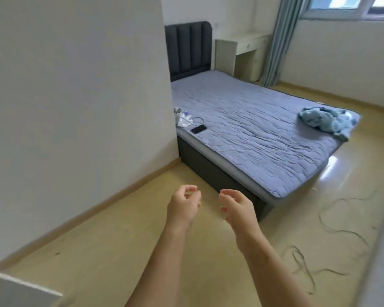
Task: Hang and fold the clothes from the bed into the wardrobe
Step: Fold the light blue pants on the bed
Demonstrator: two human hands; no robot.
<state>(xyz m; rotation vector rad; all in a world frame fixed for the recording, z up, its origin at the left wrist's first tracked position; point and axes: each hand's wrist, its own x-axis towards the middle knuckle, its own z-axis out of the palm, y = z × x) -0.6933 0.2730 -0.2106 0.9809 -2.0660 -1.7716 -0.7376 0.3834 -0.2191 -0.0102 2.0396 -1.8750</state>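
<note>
Crumpled heap of light blue cloth garments [326, 120]: lies on the far corner of the bed, well beyond and to the right of both hands, part of it drooping over the mattress edge. Bed with quilted grey-blue mattress cover [253, 134]: dark grey upholstered base and ribbed dark headboard [187, 48], its near corner just ahead of the right hand. Left hand [183, 206]: bare, raised over the floor, fingers loosely curled inward, holding nothing. Right hand [237, 207]: bare, just beside the left but not touching it, fingers half curled, also empty. Black flat phone [198, 129]: on the mattress edge ahead of the left hand, with a thin cable and a small white crumpled item [183, 119] just beyond it. Thin dark cord [333, 229]: looped on the glossy beige floor to the right of the right forearm. White wall panel [75, 107]: to the left of the left hand. Pale wooden desk [242, 54] and blue-grey curtain [279, 41]: far beyond the bed.
</note>
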